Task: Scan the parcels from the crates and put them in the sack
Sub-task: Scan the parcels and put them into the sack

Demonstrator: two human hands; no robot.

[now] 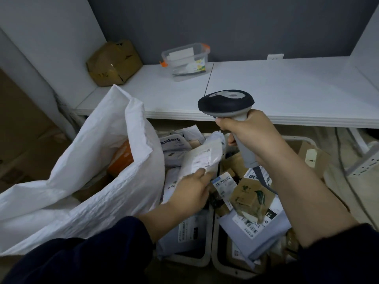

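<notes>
Your left hand (192,191) pinches a crinkled grey plastic mailer parcel (202,158) bearing a white label. Your right hand (249,134) fingers clench the grey barcode scanner (227,104).

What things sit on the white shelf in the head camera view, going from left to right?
Battered cardboard box in the left corner → clear plastic tub with orange latches → wall socket at the back edge.

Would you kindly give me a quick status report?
Left hand grips white mailer over crates. Right hand holds scanner above it. Sack open at left, nothing blocking.
</notes>
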